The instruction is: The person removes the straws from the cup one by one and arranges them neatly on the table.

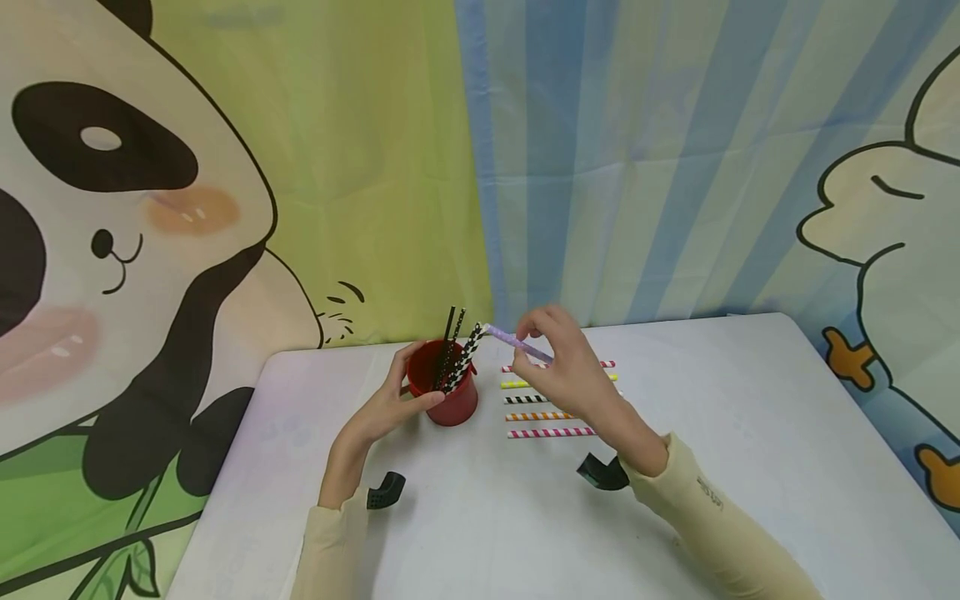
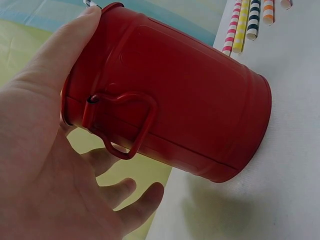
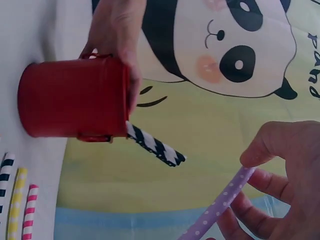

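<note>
A red metal bucket (image 1: 453, 408) stands near the table's back edge, with black-and-white patterned straws (image 1: 463, 360) leaning in it. My left hand (image 1: 388, 410) grips the bucket's rim, its thumb over the near side and the other fingers round the far side. In the left wrist view the bucket (image 2: 175, 95) shows a small side handle. My right hand (image 1: 566, 362) pinches a purple straw with white dots (image 1: 513, 340), held in the air right of the bucket. The right wrist view shows this straw (image 3: 215, 207) between thumb and fingers, apart from the bucket (image 3: 75, 98).
Right of the bucket, several straws lie in a row on the white table (image 1: 480, 533): red striped, yellow (image 1: 514, 384), black striped (image 1: 525, 399), orange striped (image 1: 528, 416) and pink striped (image 1: 551, 432). Behind the table hangs a printed curtain (image 1: 390, 167). Dark curved pieces stick out by both wrists.
</note>
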`<action>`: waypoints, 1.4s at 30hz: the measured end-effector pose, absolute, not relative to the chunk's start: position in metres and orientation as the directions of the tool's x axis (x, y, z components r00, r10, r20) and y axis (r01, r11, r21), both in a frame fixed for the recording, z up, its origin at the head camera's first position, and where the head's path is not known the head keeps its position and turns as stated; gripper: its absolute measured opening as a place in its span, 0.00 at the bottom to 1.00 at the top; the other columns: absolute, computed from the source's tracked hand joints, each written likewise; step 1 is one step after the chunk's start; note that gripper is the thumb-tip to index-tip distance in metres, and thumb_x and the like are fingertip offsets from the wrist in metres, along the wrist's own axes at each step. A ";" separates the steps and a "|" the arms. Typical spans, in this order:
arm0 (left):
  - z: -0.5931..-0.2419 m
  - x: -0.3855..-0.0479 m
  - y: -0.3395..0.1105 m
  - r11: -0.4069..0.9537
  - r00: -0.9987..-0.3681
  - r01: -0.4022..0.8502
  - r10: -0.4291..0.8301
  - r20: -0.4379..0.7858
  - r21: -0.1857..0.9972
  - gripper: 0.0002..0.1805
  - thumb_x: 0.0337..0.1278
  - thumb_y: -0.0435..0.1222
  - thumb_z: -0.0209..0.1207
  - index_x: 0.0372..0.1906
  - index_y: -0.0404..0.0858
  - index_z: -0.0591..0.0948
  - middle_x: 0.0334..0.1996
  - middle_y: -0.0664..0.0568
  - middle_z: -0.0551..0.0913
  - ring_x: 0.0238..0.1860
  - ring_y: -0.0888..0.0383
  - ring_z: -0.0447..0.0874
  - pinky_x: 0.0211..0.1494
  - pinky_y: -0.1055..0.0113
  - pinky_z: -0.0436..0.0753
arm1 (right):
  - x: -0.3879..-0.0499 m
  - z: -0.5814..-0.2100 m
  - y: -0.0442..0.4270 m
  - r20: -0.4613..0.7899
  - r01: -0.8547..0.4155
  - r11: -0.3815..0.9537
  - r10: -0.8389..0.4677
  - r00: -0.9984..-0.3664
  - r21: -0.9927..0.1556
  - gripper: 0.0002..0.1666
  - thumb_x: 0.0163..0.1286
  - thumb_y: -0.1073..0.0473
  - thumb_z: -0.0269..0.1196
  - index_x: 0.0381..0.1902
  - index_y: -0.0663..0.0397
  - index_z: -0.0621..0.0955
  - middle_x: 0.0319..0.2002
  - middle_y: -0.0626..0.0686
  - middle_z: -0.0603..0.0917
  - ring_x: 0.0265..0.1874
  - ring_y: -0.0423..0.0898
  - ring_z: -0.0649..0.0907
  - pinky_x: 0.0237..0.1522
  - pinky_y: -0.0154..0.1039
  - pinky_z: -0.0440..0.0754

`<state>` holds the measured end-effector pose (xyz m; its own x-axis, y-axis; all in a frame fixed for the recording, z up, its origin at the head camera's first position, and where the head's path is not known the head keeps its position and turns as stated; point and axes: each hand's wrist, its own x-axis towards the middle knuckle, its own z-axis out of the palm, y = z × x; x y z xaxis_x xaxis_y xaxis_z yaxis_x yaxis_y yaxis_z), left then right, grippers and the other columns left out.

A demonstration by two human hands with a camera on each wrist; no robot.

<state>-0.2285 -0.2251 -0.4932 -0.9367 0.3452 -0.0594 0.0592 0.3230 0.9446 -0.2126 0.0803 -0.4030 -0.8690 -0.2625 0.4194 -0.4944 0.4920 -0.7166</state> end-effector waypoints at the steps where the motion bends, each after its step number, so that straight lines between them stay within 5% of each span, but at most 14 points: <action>1: -0.493 -0.229 -0.225 0.321 -0.936 0.059 0.346 -0.059 0.945 0.48 0.61 0.41 0.68 0.77 0.58 0.50 0.75 0.51 0.58 0.78 0.47 0.52 0.77 0.34 0.55 | -0.212 -0.405 0.080 0.413 -0.494 0.520 -0.272 -0.869 -0.697 0.07 0.62 0.61 0.61 0.36 0.41 0.77 0.42 0.43 0.77 0.45 0.43 0.75 0.49 0.45 0.76; 11: -0.493 -0.230 -0.225 0.324 -0.933 0.070 0.356 -0.053 0.943 0.49 0.62 0.41 0.67 0.79 0.50 0.48 0.76 0.49 0.57 0.78 0.45 0.50 0.76 0.33 0.54 | -0.203 -0.428 0.079 0.442 -0.577 0.696 -0.395 -0.805 -0.428 0.10 0.55 0.63 0.60 0.36 0.45 0.77 0.40 0.48 0.79 0.39 0.47 0.74 0.42 0.44 0.71; 18: -0.494 -0.230 -0.225 0.326 -0.931 0.079 0.361 -0.047 0.942 0.48 0.61 0.42 0.67 0.78 0.55 0.49 0.76 0.50 0.57 0.78 0.45 0.51 0.76 0.33 0.55 | -0.197 -0.442 0.079 0.425 -0.575 0.763 -0.434 -0.794 -0.295 0.10 0.56 0.62 0.60 0.37 0.44 0.76 0.40 0.48 0.78 0.38 0.49 0.74 0.40 0.45 0.72; 42: -0.496 -0.232 -0.225 0.336 -0.934 0.088 0.355 -0.040 0.938 0.48 0.61 0.42 0.67 0.77 0.56 0.49 0.76 0.49 0.57 0.78 0.46 0.50 0.76 0.32 0.55 | -0.177 -0.490 0.087 0.333 -0.542 0.797 -0.452 -0.827 -0.264 0.11 0.51 0.63 0.64 0.33 0.45 0.77 0.32 0.45 0.75 0.34 0.47 0.72 0.36 0.39 0.65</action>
